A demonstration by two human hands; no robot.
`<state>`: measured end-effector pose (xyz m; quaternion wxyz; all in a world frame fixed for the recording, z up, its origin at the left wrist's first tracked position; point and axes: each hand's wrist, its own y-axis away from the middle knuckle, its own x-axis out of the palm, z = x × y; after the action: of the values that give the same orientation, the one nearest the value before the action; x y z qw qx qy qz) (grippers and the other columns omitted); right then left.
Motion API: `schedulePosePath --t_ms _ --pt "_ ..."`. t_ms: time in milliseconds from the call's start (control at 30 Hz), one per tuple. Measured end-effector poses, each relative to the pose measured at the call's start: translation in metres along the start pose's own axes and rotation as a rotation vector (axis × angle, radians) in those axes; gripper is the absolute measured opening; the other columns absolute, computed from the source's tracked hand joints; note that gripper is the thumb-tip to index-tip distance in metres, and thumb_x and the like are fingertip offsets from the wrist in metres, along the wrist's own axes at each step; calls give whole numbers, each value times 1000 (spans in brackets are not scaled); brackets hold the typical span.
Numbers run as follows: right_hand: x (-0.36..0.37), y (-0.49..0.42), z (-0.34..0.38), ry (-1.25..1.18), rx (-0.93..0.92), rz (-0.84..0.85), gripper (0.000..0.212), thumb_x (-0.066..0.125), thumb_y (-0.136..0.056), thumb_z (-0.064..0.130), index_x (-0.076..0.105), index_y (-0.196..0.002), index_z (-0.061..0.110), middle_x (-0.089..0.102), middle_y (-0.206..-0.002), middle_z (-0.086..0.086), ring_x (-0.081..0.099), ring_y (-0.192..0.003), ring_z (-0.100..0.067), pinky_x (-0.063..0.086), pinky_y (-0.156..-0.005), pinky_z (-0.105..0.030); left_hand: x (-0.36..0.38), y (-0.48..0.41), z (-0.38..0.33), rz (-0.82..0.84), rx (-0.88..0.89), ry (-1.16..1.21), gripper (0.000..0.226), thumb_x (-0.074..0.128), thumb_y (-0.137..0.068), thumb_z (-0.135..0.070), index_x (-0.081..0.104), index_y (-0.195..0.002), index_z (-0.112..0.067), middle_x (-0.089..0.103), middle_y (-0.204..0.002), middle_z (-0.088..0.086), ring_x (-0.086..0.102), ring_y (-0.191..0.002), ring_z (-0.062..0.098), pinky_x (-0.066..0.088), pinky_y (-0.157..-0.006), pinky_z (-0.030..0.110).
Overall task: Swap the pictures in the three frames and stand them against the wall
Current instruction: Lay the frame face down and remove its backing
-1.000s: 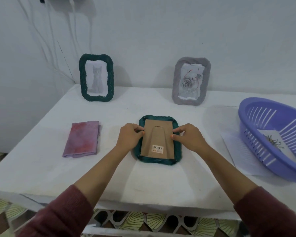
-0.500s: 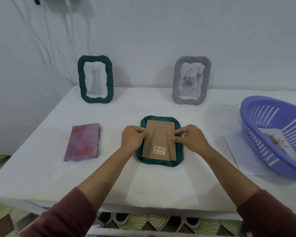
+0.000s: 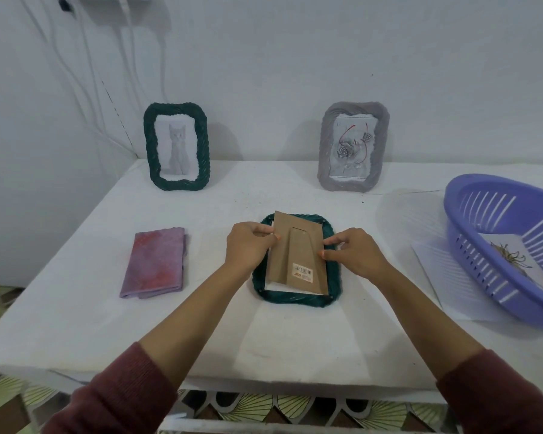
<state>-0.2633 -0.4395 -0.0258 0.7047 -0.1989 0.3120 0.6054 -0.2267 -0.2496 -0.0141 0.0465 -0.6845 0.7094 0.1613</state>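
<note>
Both hands pinch the brown cardboard backing (image 3: 298, 255), left hand (image 3: 248, 245) its left edge, right hand (image 3: 355, 255) its right, over the face-down dark green woven frame (image 3: 295, 300) on the white table (image 3: 201, 339); its barcode sticker (image 3: 302, 272) is illegible.

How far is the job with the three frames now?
Done: the green cat frame and the grey rose frame stand against the wall, though whether their pictures were swapped is unclear. In hand: the left hand and right hand pinch the skewed cardboard backing of the third frame, lying face down. Left: finish its picture, close it, stand it up.
</note>
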Motion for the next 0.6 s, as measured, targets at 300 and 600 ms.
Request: schedulePosePath --t_ms 300,600 --pt "-2 -3 -2 -78 -29 -6 26 66 -83 20 69 -108 11 63 -89 5 49 -71 -1 36 -75 -21 -13 -3 -10 177 -67 103 29 56 -85 7 62 -112 0 64 -92 13 61 -72 18 57 -64 24" --pt "3 -5 -3 107 -38 64 44 75 -74 30 64 -116 23 43 -106 0 44 -94 -13 34 -82 -23 -106 -47 -16 -37 -95 -67 32 51 -84 14 60 -114 5 57 -77 7 54 -66 14 52 -53 15"
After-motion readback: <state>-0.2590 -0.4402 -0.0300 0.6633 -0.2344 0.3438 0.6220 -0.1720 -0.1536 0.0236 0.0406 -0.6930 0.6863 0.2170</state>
